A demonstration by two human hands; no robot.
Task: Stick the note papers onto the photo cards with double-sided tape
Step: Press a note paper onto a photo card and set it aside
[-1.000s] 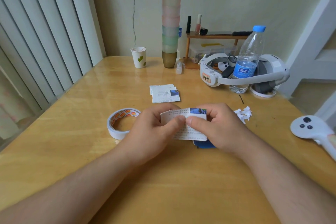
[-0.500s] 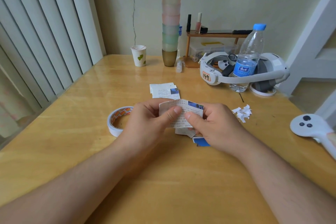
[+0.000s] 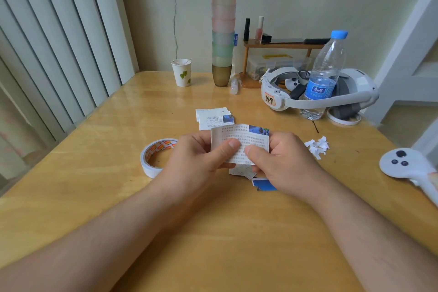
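I see the left hand (image 3: 201, 161) and right hand (image 3: 282, 166) both pinching one printed note paper (image 3: 239, 142), thumbs pressed on its face, lifted above the wooden table (image 3: 106, 149). A blue photo card (image 3: 258, 129) shows behind the paper's top right corner; how far the two overlap I cannot tell. The tape roll (image 3: 156, 156) lies just left of the paper, partly hidden by the left hand. Beyond the paper sits a stack of finished cards (image 3: 214, 117); below it, more paper and a blue card (image 3: 263, 184) are mostly covered by the right hand. White backing scraps (image 3: 317, 146) lie right of the paper. Bare tabletop stretches from the paper toward me. Far beyond the paper, a paper cup (image 3: 181, 72) holds thin sticks, and a white controller (image 3: 405, 166) is cut off at the right edge.
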